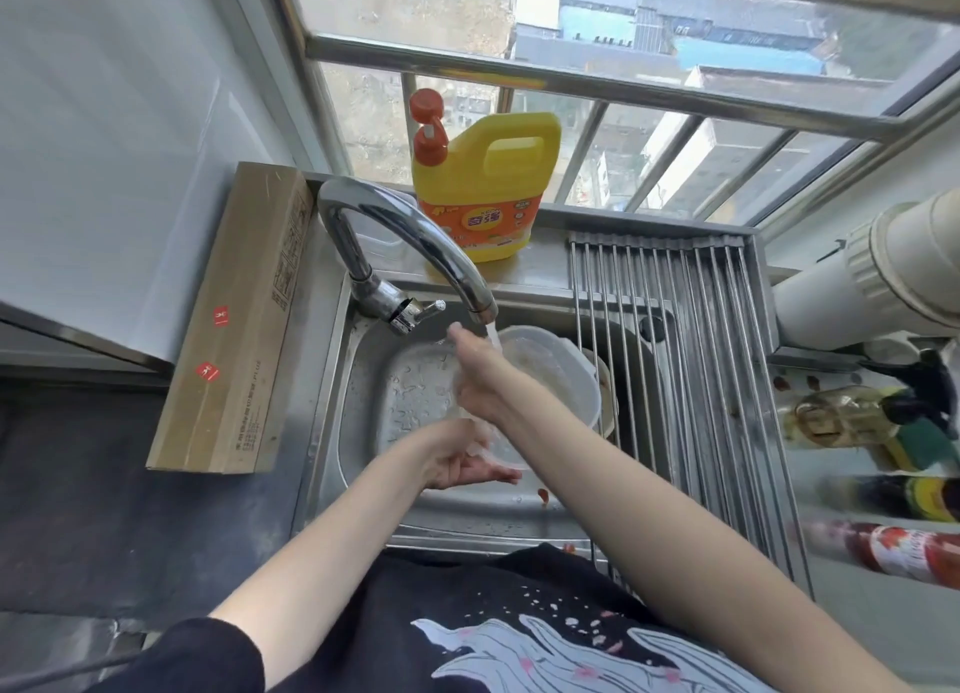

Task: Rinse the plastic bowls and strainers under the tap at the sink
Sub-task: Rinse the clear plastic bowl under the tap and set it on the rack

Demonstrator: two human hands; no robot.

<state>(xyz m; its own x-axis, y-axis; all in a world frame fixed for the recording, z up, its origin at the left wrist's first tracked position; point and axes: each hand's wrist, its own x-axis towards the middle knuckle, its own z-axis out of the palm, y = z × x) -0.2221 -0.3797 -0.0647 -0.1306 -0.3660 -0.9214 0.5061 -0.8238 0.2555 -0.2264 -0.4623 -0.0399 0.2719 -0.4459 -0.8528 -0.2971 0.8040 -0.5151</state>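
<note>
A clear plastic strainer (410, 396) with slotted holes is tilted in the steel sink (467, 516) under the chrome tap (415, 235). Water runs from the spout. My left hand (460, 464) grips the strainer's near rim from below. My right hand (478, 375) lies with straight fingers against the strainer's right side, its fingertips just beside the stream. Behind my right hand a translucent white plastic bowl (566, 380) stands in the sink, with a tan bowl (605, 386) partly hidden behind it.
A yellow detergent bottle (483, 188) stands on the ledge behind the tap. A roll-up steel drying rack (691, 354) covers the sink's right side. A long cardboard box (239, 318) lies to the left. Sauce bottles (852, 412) and a white pipe (883, 277) are at the right.
</note>
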